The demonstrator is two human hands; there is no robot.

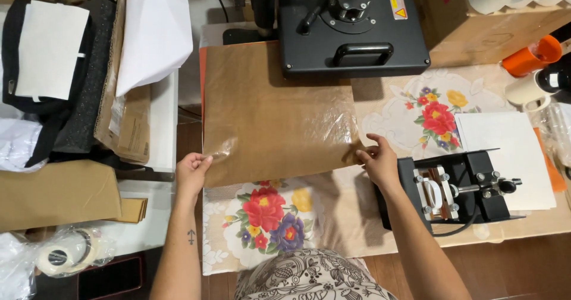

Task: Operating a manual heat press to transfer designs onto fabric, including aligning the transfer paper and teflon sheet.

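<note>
Where the picture begins at the far left, a stack of black garments [44,68] lies with a white sheet [50,47] on top, and beside it stand flattened cardboard pieces [128,121] with a large white paper [156,32] leaning over them. Below these sit a brown cardboard box [56,194] and a roll of tape in a clear bag [62,257].

The left hand [191,172] pinches the near left corner of a brown translucent sheet [270,115], thumb on top and fingers curled beneath the edge. This sheet lies flat on the surface [333,217], which is covered by a beige cloth printed with red, yellow and purple flowers; the sheet's far edge runs under a black heat press [351,29] whose handle faces the person. The right hand [377,160] grips the sheet's near right corner, fingertips pressed together on its edge.

Just right of that hand stands a smaller black press with metal clamps [458,190], touching the wrist. Behind it lies a white paper sheet [511,151] over an orange one. At the far right edge are an orange mug [532,56] and a white mug [529,89], both on their sides, near a cardboard box [493,35].
</note>
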